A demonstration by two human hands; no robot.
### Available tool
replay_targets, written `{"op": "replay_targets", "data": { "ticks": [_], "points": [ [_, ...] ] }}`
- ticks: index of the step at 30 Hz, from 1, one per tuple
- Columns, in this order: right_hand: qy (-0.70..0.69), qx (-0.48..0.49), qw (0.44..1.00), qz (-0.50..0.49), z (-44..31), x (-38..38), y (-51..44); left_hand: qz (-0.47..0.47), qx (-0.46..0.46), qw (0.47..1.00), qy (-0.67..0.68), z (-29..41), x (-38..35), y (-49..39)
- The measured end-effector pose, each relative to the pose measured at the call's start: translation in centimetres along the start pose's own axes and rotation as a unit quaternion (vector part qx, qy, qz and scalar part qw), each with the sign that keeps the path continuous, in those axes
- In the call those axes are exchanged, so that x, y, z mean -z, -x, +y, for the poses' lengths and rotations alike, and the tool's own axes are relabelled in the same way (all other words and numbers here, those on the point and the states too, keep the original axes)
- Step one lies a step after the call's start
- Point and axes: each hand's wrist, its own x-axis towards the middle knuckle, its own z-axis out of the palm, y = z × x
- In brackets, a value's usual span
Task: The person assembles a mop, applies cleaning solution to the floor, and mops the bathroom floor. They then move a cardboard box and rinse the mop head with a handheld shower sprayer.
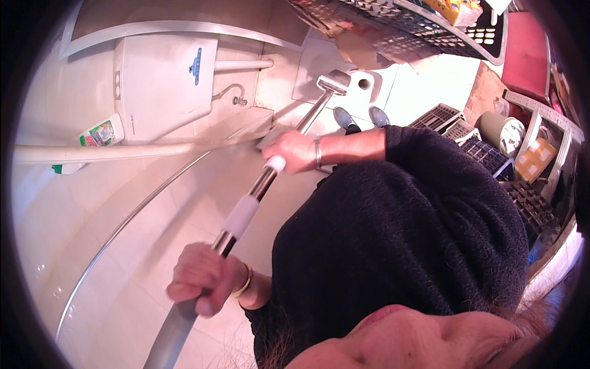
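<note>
Both my hands are on a mop with a steel pole [263, 181] that runs slantwise in front of my body. My left hand [203, 276], with a gold bangle at the wrist, is wrapped around the pole just above its grey grip [173, 332]. Farther down, my right hand [292, 150] closes around the pole beside a white collar [276, 163]. The white mop head [333, 86] is low down, at a white squat toilet pan [374, 90] with a round drain hole. Whether the head touches the pan I cannot tell. My shoes [345, 117] stand close by.
A white cistern [168, 83] hangs on the tiled wall, with a bottle [102, 131] beside it. A pale pipe [115, 153] crosses the left side. A black plastic crate [442, 27] is at upper right; stacked crates [438, 119] and a small cardboard box [535, 159] line the right.
</note>
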Motion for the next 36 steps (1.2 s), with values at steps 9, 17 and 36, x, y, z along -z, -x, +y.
{"op": "replay_targets", "data": {
  "ticks": [9, 17, 36],
  "points": [
    [-0.017, 0.095, 0.995, 0.014, -3.3, 1.9, -0.6, 0.089, 0.093, 0.992, 0.000, -0.1, -0.8, -2.1],
    [-0.024, 0.050, 0.998, 0.037, -6.0, 8.7, 1.3, -0.015, 0.168, 0.973, 0.156, 1.6, -1.5, -10.1],
    [0.121, 0.024, 0.897, 0.424, -11.7, 36.2, 27.7, -0.423, 0.187, 0.875, 0.140, -7.9, -30.0, -4.3]
  ]
}}
